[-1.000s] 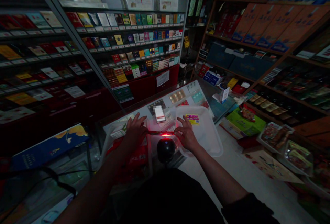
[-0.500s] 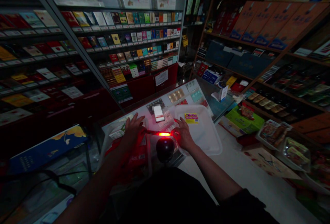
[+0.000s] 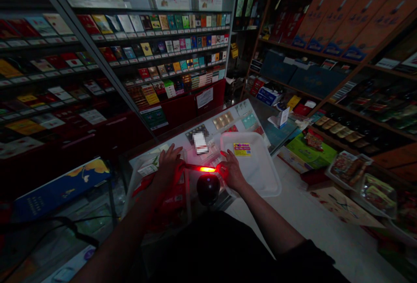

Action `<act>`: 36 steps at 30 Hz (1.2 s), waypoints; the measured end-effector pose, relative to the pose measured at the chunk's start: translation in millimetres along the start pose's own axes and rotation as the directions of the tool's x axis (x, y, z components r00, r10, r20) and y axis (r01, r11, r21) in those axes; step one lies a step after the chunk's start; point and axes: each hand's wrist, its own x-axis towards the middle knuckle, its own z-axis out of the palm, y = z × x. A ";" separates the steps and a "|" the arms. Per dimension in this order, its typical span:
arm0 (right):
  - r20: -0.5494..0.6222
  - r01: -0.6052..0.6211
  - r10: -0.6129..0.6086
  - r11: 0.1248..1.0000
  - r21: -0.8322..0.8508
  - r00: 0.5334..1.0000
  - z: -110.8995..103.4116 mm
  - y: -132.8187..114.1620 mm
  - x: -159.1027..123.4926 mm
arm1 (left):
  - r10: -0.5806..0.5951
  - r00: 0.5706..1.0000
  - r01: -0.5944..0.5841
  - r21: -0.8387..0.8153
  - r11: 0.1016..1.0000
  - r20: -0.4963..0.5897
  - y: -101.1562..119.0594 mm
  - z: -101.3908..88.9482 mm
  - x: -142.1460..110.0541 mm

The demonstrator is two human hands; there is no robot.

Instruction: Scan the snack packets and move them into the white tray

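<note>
My left hand (image 3: 168,164) and my right hand (image 3: 232,172) each grip one end of a thin flat item (image 3: 199,168), held level between them above the glass counter (image 3: 228,122). A black dome scanner (image 3: 208,188) sits just below it and lights its near edge bright red. What the item is I cannot make out in the dim light. Under my left forearm lies a red plastic bag (image 3: 169,198). My right hand is at the near left corner of a white plastic tray (image 3: 260,172).
The tray carries a yellow label (image 3: 241,149). A small white card stand (image 3: 201,143) is behind the hands. Shelves of cigarette packs (image 3: 169,48) fill the wall behind the counter. Cartons and packaged goods line the shelves on the right (image 3: 325,35).
The red scanner light on the item has grown much brighter and wider. Both hands have closed in slightly and keep their grip on the item's ends.
</note>
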 end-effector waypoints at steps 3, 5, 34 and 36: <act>-0.043 -0.036 0.036 0.999 0.005 0.998 -8.2 2.0 0.6 | -0.009 1.000 0.009 -0.012 1.000 -0.023 8.9 -2.0 5.0; -0.065 -0.046 0.046 0.999 0.008 0.997 -17.1 4.7 0.2 | -0.015 0.999 0.015 -0.011 1.000 -0.033 19.4 -4.5 10.7; -0.384 -0.294 0.193 0.929 -0.225 0.903 -99.1 34.3 -89.2 | -0.074 0.997 0.066 -0.208 0.976 -0.029 69.8 -6.9 11.0; -0.357 -0.277 0.216 0.952 -0.130 0.909 -81.1 -4.3 -102.0 | -0.075 0.996 0.068 -0.152 0.986 -0.044 64.9 -8.2 -17.6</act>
